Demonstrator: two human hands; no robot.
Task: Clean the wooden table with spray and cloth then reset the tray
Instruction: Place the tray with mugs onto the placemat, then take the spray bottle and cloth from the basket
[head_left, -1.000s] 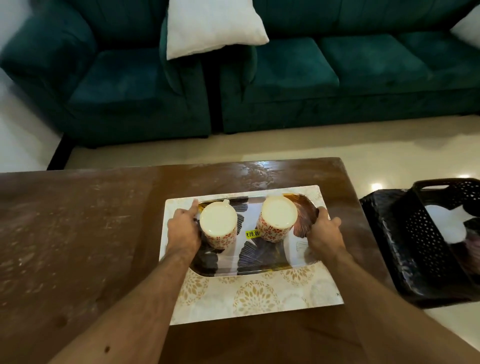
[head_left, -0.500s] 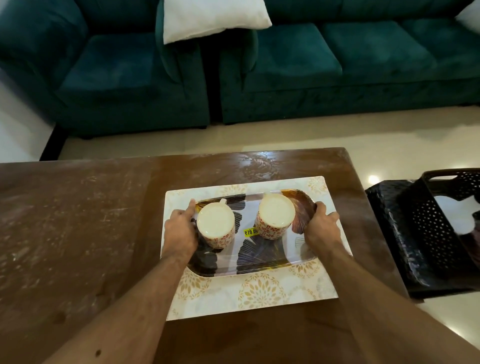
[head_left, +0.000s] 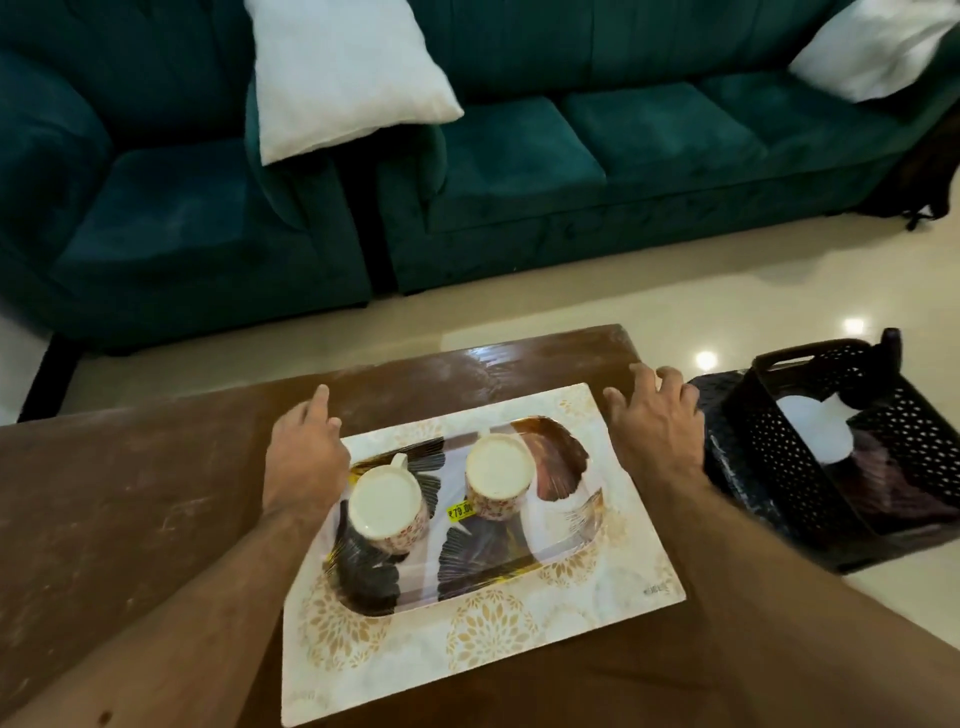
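Dark brown wood, scuffed and dull to the left, glossier at the far edge: the rectangular wooden table (head_left: 130, 499). On its right part lies a cream rectangular placemat with gold floral print (head_left: 519, 629), and on that a glossy oblong tray with dark leaf pattern (head_left: 478, 551), long axis running left to right. Two patterned ceramic cups with cream insides (head_left: 385, 506) stand side by side toward the tray's far half; a yellow price sticker (head_left: 461, 511) sits between them.

Left hand (head_left: 306, 457) sits over the tray's left end, fingers loosely spread and reaching past it toward the far side, gripping nothing. Right hand (head_left: 657, 421) is off the tray, just beyond the mat's far right corner, fingers splayed over the table edge, holding nothing. The tray lies nearward and inward of both sets of fingers; the left hand is nearer it.

Hard to tell: whether either palm touches the surface. The black perforated plastic basket (head_left: 810, 431) beside the table holds something white and something dark, unidentifiable. No spray bottle is visible.
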